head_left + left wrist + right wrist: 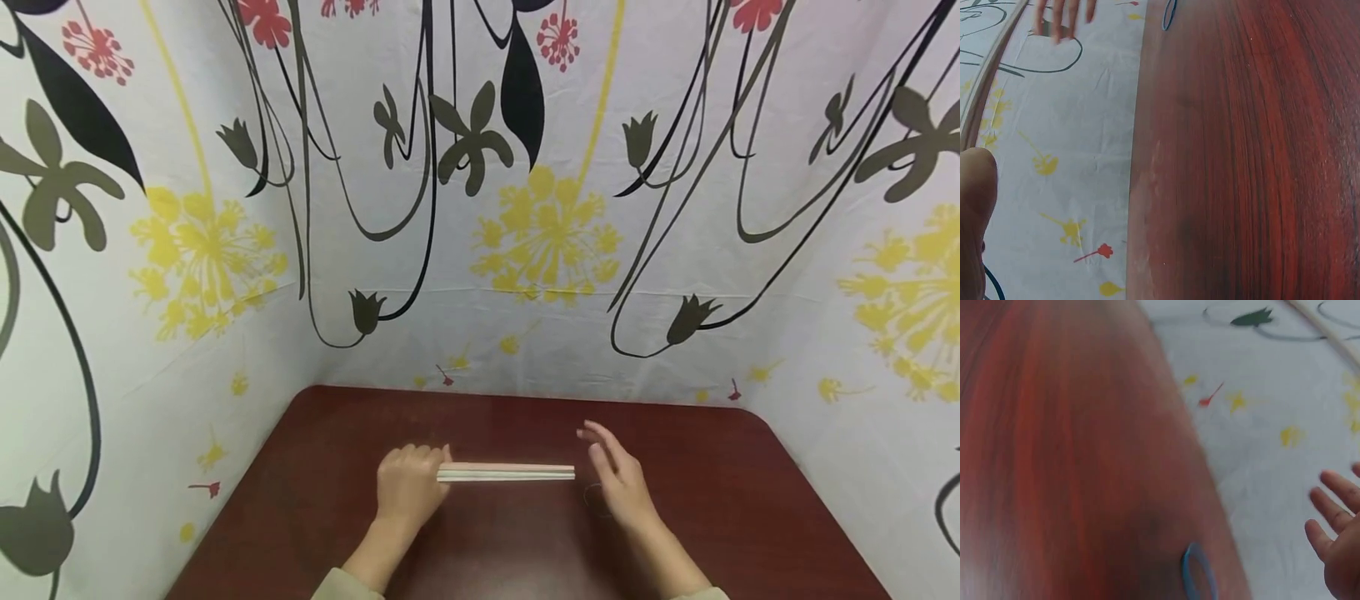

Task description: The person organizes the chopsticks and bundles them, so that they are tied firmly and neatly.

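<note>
Left hand (408, 485): curled round one end of a bundle of pale, slender, straight sticks (510, 473), over dark red-brown wood-grain surface (510, 542). Right hand (622, 483): released, fingers extended, near free end.

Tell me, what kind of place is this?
Probably a curtained-off tabletop workspace: flower-patterned cloth hangs behind and beside a reddish-brown table, where pale sticks are held.

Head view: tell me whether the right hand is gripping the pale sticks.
No, the left hand grips the sticks, while the right hand is apart from them.
</note>
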Available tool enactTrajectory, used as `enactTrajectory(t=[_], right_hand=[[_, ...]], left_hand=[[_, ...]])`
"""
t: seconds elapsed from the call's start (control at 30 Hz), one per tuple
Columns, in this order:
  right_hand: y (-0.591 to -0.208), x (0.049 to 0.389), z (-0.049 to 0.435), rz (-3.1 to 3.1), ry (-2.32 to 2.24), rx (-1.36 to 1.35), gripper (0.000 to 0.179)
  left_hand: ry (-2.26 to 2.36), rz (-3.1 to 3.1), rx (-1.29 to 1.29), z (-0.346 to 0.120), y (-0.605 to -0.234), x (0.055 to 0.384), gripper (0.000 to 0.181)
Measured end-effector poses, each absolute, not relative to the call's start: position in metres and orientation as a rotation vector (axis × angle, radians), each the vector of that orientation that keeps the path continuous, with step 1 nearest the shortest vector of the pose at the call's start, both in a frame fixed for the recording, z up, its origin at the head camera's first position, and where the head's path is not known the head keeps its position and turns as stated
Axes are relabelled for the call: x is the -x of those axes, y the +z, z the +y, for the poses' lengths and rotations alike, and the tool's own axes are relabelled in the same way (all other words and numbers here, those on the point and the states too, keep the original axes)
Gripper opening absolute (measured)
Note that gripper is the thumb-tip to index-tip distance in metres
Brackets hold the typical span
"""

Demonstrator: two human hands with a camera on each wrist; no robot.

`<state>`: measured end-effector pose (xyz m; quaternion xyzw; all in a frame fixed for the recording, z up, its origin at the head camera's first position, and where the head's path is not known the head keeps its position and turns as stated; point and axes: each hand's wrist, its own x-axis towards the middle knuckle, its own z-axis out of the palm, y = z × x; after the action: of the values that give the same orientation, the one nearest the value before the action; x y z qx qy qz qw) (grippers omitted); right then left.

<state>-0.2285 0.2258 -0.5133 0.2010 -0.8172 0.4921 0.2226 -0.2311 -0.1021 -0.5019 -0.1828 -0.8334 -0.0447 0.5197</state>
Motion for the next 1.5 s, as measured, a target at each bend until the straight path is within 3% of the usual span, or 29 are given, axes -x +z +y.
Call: enactTrajectory(t=[0.23, 0.33, 0.63, 0.93, 1.27, 1.5], right_hand=[[-0.554, 0.230, 0.259, -2.810, 0.703, -0.336, 0.029], [-0.562, 0.227, 0.268, -2.884, 0.630, -0.271, 0.019], [-0.558, 0.224, 0.261, -2.883, 0.668, -0.324, 0.012], [-0.515, 0.219, 0.231, -2.584, 0.928, -0.481, 0.027], [-0.460, 0.204, 0.201, -2.413, 1.176, -0.515, 0.025], [-0.453, 0.184, 0.189, -2.225, 1.378, -0.785, 0.024]], left_hand=[[-0.138, -1.905, 0.434, -0.105, -0.496, 0.230, 0.039], [-0.145, -1.901, 0.437, -0.107, -0.497, 0.228, 0.039], [-0.144, -1.919, 0.426, -0.111, -0.502, 0.222, 0.041], [-0.164, -1.914, 0.415, -0.114, -0.504, 0.223, 0.040], [-0.158, -1.969, 0.435, -0.111, -0.506, 0.225, 0.040], [-0.145, -1.972, 0.371, -0.115, -0.500, 0.228, 0.035]])
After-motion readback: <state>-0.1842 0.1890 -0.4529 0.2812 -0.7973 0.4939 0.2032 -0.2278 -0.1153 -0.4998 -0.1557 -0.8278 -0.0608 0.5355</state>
